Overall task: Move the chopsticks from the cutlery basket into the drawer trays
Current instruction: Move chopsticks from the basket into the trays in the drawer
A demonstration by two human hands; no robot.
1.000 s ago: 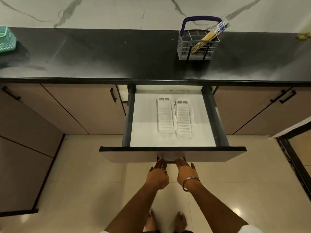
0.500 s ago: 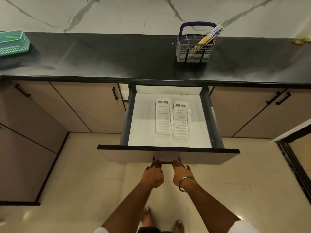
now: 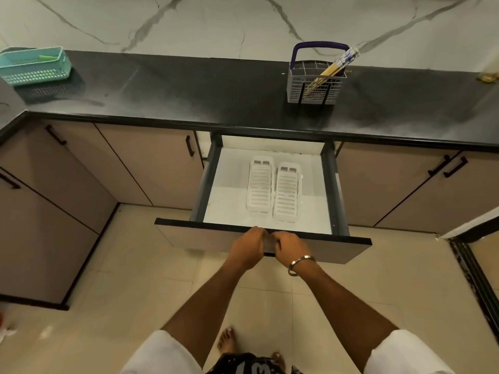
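Two hands meet at the middle of the drawer front (image 3: pixel 324 247). The left hand (image 3: pixel 247 245) and the right hand (image 3: pixel 290 245) sit side by side, almost touching. Their fingers are bent over the top of the front panel, but I cannot tell if they grip the handle or just rest there. A metal bangle (image 3: pixel 299 264) circles the right wrist.

The drawer is pulled out from under the counter (image 3: pixel 189 90). Inside it, two white slotted trays (image 3: pixel 272 188) lie side by side near the middle, touching each other. Nothing lies in them.

The chopsticks (image 3: pixel 333 68) are in the gray cutlery basket (image 3: pixel 314 85), which has a dark blue handle. The basket stands on the counter near the back edge, to the right of the drawer. The chopsticks lean to the right, and their blue and white tops poke out past the rim.

A teal plastic basket (image 3: pixel 33 66) sits at the far left back of the counter.
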